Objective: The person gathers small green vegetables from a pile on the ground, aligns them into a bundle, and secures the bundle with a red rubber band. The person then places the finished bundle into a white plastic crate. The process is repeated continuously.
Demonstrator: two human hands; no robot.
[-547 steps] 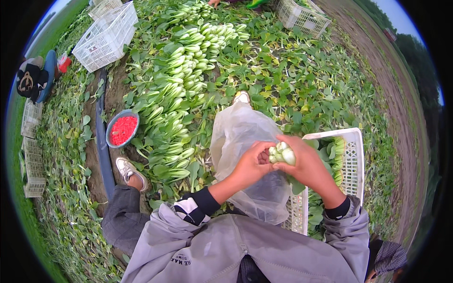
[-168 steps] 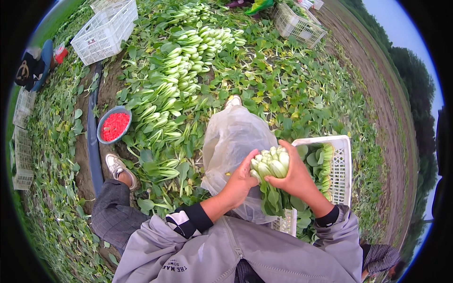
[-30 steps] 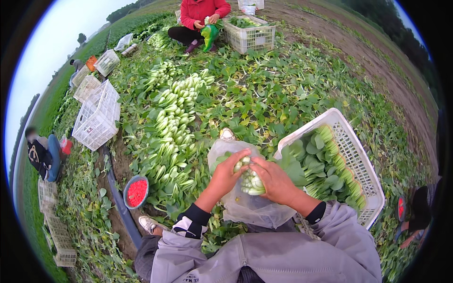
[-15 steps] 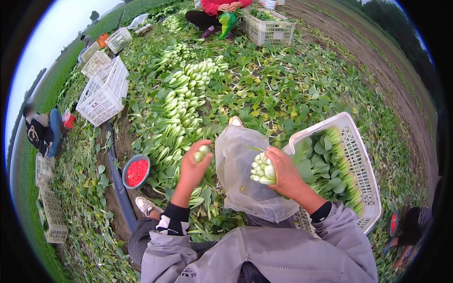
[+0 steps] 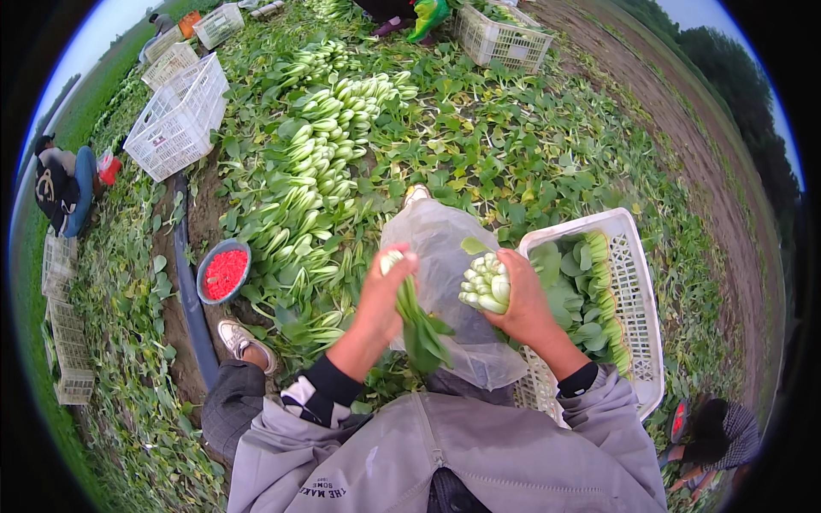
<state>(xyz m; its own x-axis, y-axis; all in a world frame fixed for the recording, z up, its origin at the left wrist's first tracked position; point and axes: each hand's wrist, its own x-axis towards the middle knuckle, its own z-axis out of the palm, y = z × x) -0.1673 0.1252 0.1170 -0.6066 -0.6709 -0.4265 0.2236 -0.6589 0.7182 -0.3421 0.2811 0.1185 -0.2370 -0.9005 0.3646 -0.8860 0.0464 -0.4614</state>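
Observation:
My left hand [image 5: 381,299] is closed on a small bok choy [image 5: 409,321], its white base up by my fingers and its green leaves hanging down to the right. My right hand [image 5: 517,299] grips a bunch of bok choy [image 5: 485,280] with the pale stem ends facing me. Both are over a translucent plastic sheet [image 5: 436,239] draped on my leg. At my right is a white crate [image 5: 637,316] holding neatly stacked bok choy [image 5: 599,299]. Loose bok choy [image 5: 325,137] lies in a long row ahead of me on the leafy ground.
A bowl of red pieces [image 5: 224,274] sits left, beside a dark hose [image 5: 192,325]. White crates [image 5: 180,111] stand along the left, another crate [image 5: 500,38] ahead. Co-workers squat at left [image 5: 68,188], far ahead [image 5: 393,17] and lower right [image 5: 718,436]. A dirt strip [image 5: 701,171] runs along the right.
My hands have parted since a second ago. My left hand moved left, then back toward the sheet, now with a leafy bok choy in it. The view has tilted farther down.

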